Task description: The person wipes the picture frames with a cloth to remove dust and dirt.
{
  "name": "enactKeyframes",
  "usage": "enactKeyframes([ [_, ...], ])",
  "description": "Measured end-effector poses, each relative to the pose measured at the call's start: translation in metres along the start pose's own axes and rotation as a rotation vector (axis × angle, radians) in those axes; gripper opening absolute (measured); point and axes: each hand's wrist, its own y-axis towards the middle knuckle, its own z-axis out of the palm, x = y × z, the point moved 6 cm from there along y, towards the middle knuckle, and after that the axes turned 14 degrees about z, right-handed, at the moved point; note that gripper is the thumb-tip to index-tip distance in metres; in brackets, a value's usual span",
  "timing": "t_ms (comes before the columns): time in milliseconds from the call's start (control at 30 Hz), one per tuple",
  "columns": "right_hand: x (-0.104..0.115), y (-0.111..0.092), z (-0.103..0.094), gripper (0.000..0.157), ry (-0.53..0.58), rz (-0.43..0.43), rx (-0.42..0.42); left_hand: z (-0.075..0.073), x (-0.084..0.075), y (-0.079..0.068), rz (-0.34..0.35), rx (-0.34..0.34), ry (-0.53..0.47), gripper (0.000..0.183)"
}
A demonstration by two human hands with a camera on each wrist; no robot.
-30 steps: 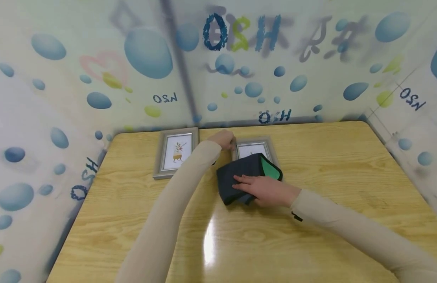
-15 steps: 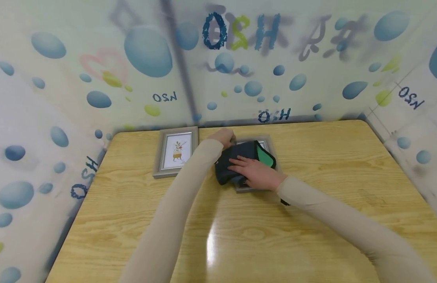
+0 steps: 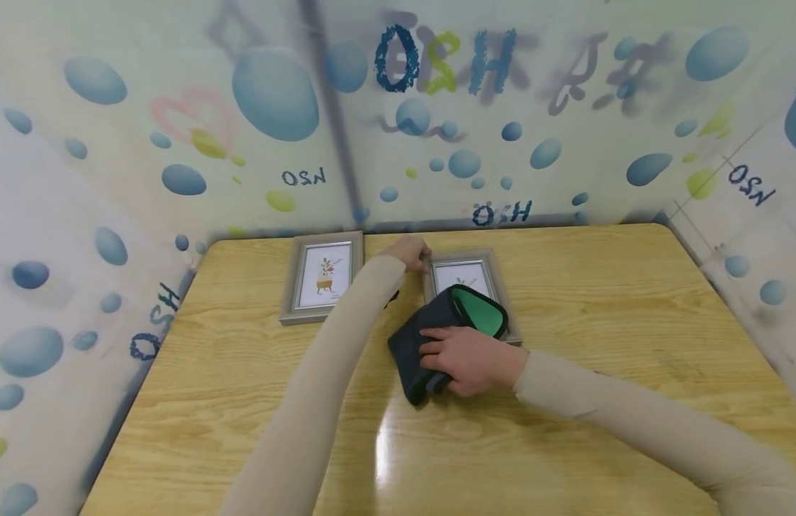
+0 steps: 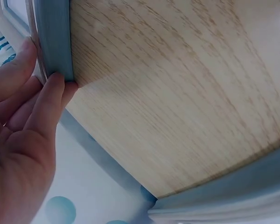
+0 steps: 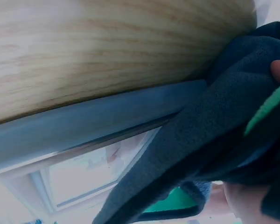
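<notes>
My left hand (image 3: pixel 409 253) pinches the upper left corner of a grey picture frame (image 3: pixel 501 276). In the left wrist view, the thumb lies on the front of the frame (image 4: pixel 56 37) and the fingers touch its outer edge. My right hand (image 3: pixel 471 358) holds a folded dark cloth (image 3: pixel 413 347) with a green inner side over the lower left part of that frame. Folds of the dark cloth (image 5: pixel 177 135) hide part of the frame (image 5: pixel 84 126) and most of the right hand in the right wrist view.
A second grey picture frame (image 3: pixel 294 283) with a potted-plant print lies to the left, partly behind the left sleeve (image 3: pixel 333 373). Both frames lie near the back edge of the wooden table (image 3: pixel 597 301), in front of a patterned wall (image 3: pixel 436 193).
The right hand first wiped the cloth up over the frame, then drew it back down toward the near edge, uncovering the picture's upper part. The left hand stays at the corner.
</notes>
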Motion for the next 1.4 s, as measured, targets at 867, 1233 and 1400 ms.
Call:
enactKeyframes([
  [867,-0.02,-0.03,-0.016,0.054,0.394,0.019,0.004,0.006,-0.007,-0.021,-0.008,-0.021,0.216,0.043],
  [1233,-0.122,-0.104,-0.073,0.043,0.64,0.315,-0.303,0.056,-0.09,-0.089,0.204,-0.049,0.224,0.091],
  [1400,-0.153,-0.133,-0.089,0.044,0.473,0.472,-0.354,0.068,-0.095,-0.091,0.146,-0.055,0.246,0.102],
])
